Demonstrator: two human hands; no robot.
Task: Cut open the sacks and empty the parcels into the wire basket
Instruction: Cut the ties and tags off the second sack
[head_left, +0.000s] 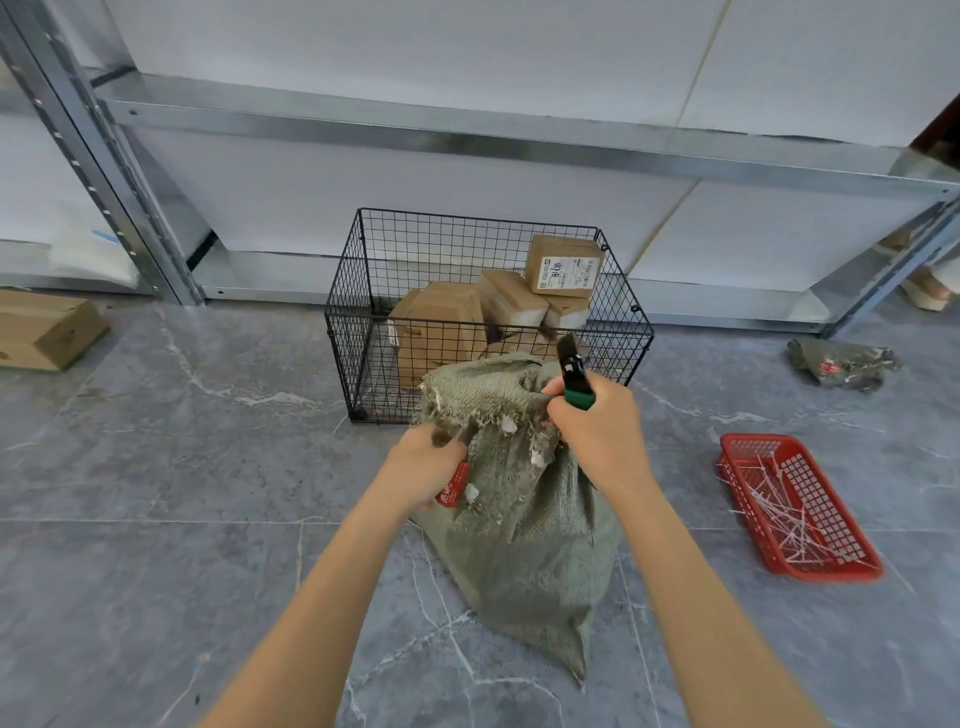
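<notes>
Nearest to me, the green woven sack (524, 530) lies on the grey marble floor (208, 467), its bottom end towards me and its gathered mouth lifted up. My left hand (426, 462) grips the bunched, frayed mouth on the sack's left side, fingers curled into the cloth just above a red tag (456, 486). My right hand (597, 426) is at the sack's right side, fingers wrapped round the green handle of a pair of cutters (574, 371); the dark head points up and away from me, and the knuckles touch the cloth.

Right of the sack, a red plastic tray (841, 551) holds a scatter of white cut ties (779, 514).

Just beyond the sack stands the black wire basket (358, 374), with several brown parcels (441, 322) piled inside; one labelled parcel (563, 265) sits on top of the heap.

Further out, right of the sack, a crumpled empty sack (841, 364) lies on the floor; far left, a cardboard box (47, 327). Behind everything runs grey metal shelving (363, 122).
</notes>
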